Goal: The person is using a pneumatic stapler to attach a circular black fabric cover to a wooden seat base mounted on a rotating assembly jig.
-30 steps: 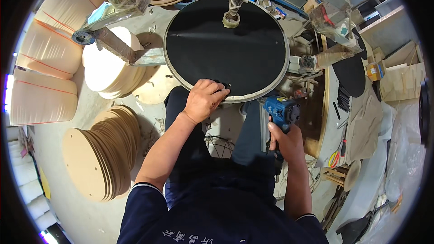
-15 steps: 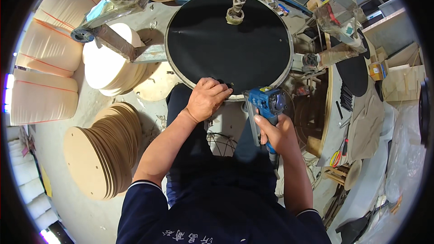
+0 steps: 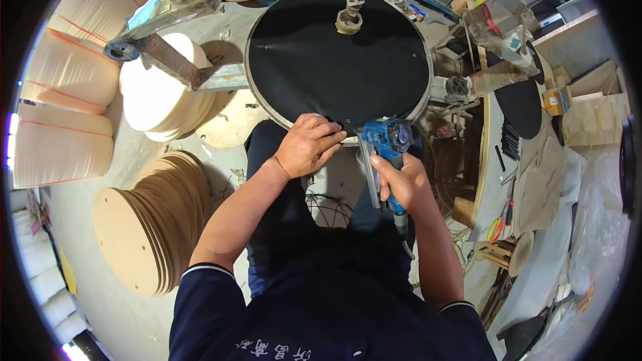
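- Large round black-covered disc with a pale rim (image 3: 338, 60) sits flat on a stand straight ahead of the person, its near edge just above their knees.
- Left hand (image 3: 309, 146) lies palm-down on that near edge, fingers curled over the black covering and pinching it at the rim. Closed on the covering, not flat.
- Right hand (image 3: 400, 184) is wrapped tight around the grip of a blue handheld power stapler-type tool (image 3: 386, 154); its nose points at the rim just right of the left fingertips. Exact tool type: can't tell.
- Judgement: the step is fastening the covering along the rim. To do it well, keep the covering pulled taut with the left hand, seat the tool nose square on the rim and keep fingertips clear of the nose. The gap between the two looks small.
- A hose or cord trails from the tool base toward the lap; best kept from snagging.
- A taped post (image 3: 352, 7) presses on the disc near its far side.
- Around: stacks of plain round wooden discs (image 3: 150, 224) at left, pale discs (image 3: 160, 97) beyond them, cluttered bench (image 3: 535, 160) at right.
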Demonstrator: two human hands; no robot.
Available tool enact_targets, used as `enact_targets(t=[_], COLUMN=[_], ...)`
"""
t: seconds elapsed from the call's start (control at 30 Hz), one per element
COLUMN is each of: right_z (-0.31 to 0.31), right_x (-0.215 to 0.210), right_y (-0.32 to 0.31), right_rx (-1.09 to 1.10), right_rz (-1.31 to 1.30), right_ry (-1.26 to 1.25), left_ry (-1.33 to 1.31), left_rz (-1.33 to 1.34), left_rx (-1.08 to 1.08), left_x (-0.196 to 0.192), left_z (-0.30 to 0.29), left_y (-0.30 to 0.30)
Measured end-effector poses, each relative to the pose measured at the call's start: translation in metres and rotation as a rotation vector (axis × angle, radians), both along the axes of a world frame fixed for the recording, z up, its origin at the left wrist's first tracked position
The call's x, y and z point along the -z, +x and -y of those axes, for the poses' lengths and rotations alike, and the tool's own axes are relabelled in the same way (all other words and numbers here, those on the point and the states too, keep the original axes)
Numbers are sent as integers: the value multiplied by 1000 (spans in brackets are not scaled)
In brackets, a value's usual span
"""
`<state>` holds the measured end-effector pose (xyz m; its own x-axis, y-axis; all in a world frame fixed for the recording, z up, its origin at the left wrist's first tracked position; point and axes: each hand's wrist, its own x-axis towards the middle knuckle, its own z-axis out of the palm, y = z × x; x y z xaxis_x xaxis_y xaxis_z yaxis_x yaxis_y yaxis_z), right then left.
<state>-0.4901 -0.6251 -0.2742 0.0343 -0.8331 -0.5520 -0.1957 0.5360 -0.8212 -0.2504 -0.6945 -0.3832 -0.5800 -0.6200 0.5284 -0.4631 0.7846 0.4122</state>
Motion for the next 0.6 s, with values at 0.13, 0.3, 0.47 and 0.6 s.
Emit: enact_targets(t=[0.13, 0.3, 0.47, 0.6], right_z=[0, -2, -4, -7], right_x=[2, 8, 10, 17], right_y=[2, 1, 1, -3], right_rx=[-1, 8, 12, 11], right_rz=[-8, -4, -16, -35], right_ry=[-17, -16, -14, 12], left_ry=[-4, -66, -86, -99], left_rz=[-39, -55, -70, -86], left_rx=[16, -20, -41, -46], left_x=[4, 14, 15, 17], left_z=[-1, -5, -7, -8], left_y=[-3, -11, -19, -24])
